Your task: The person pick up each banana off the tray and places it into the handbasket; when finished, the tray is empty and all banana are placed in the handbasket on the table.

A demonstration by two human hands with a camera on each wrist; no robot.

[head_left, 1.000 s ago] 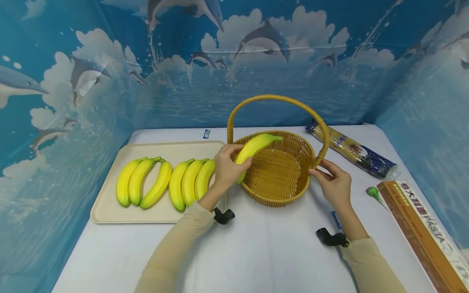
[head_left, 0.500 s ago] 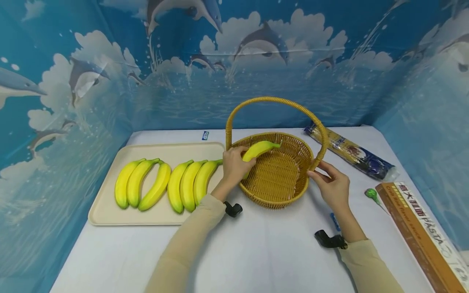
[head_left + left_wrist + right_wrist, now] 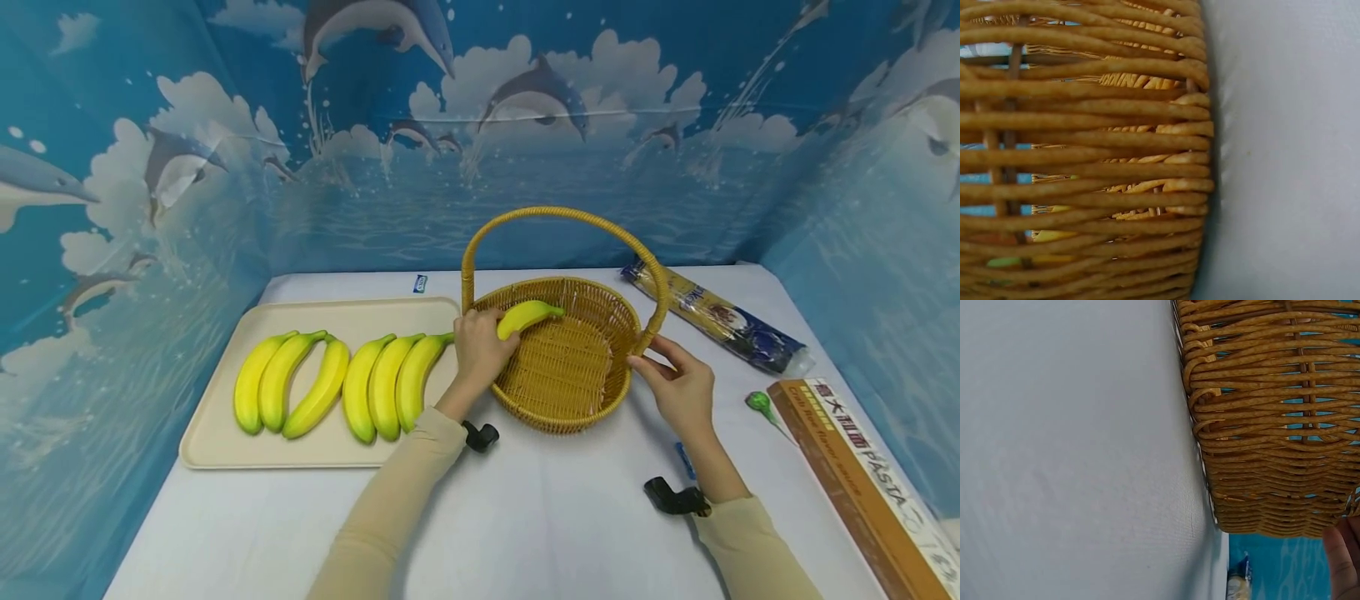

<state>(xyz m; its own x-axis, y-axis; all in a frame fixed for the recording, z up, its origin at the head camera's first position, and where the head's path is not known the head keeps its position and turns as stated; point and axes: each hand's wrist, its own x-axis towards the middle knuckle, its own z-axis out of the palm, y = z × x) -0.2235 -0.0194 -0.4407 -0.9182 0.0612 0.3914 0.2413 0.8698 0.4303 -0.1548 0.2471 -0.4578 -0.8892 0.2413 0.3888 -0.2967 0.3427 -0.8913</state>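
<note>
Left hand [image 3: 482, 350]: clamped on a banana [image 3: 527, 317], thumb and fingers curled round its near end, at the basket's left rim. The free length of the banana lies to the right of this hand and slightly beyond it, over the left, far part of the basket [image 3: 566, 419]. The left hand is the nearer; the right hand stands across the basket, well apart from the fruit. The long axis runs aslant, from near left at the grip to far right, in a shallow arch; the stem end points right, across the basket. Whether the underside touches the wicker floor cannot be judged, the hand covering that part.

Right hand [image 3: 686, 387]: thumb and fingers pinching the basket's right side at the foot of the handle [image 3: 558, 212], which stands upright.

Beyond the left hand: a tray [image 3: 360, 310] bearing six bananas [image 3: 279, 383] in two groups of three, stems pointing away. Beyond the right hand: a pasta bag [image 3: 716, 317] lying slantwise behind, and a long box [image 3: 862, 483] along the right
</note>
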